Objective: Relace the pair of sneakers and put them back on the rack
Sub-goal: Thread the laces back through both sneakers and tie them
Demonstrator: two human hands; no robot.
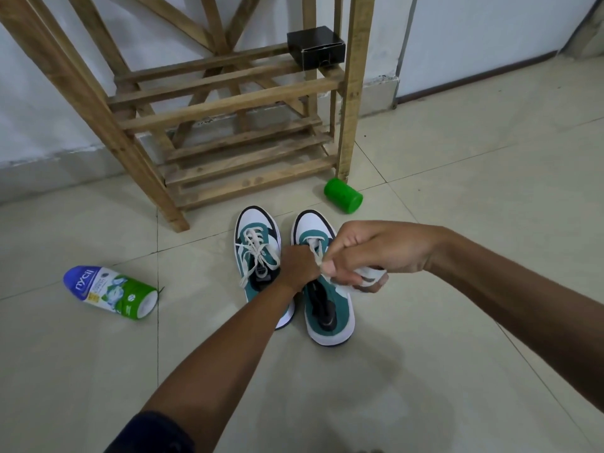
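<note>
Two teal-and-white sneakers stand side by side on the tiled floor, toes toward the wooden rack (pixel 228 103). The left sneaker (pixel 256 243) has its white lace threaded and tied. Over the right sneaker (pixel 328 308), both my hands work on its white lace (pixel 316 249). My left hand (pixel 299 268) grips the lace near the eyelets, fingers curled under and hidden. My right hand (pixel 362 253) pinches the lace end between thumb and fingers and also touches the shoe's white side.
A green cylinder (pixel 343 195) lies on its side by the rack's right front leg. A white, blue and green powder bottle (pixel 109 292) lies on the floor to the left. A black box (pixel 316 47) sits on the rack's upper slats.
</note>
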